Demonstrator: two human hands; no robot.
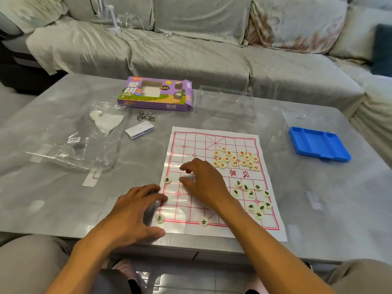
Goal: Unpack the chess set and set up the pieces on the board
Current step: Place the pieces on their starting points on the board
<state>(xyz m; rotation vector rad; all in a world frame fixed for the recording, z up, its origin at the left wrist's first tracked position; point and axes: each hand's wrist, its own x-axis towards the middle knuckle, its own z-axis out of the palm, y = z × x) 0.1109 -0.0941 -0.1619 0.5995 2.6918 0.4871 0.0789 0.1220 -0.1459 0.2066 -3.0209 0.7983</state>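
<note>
Glossy grey marble-look worktop (63, 187) before a cloth-draped sofa (191, 54), paper xiangqi board (218, 183), left hand (135, 209) spread flat at the board's edge, right hand (203, 181) loosely curled, fingertips on the board

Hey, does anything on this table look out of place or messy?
Yes. Most pieces are still unsorted: red pieces heaped near mid-board, black pieces scattered at the right. The paper board lies askew to the table edge. A crumpled plastic bag sprawls at left.

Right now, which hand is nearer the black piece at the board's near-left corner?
Left. The left hand rests just beside the corner piece; the right hand hovers farther up the board.
</note>
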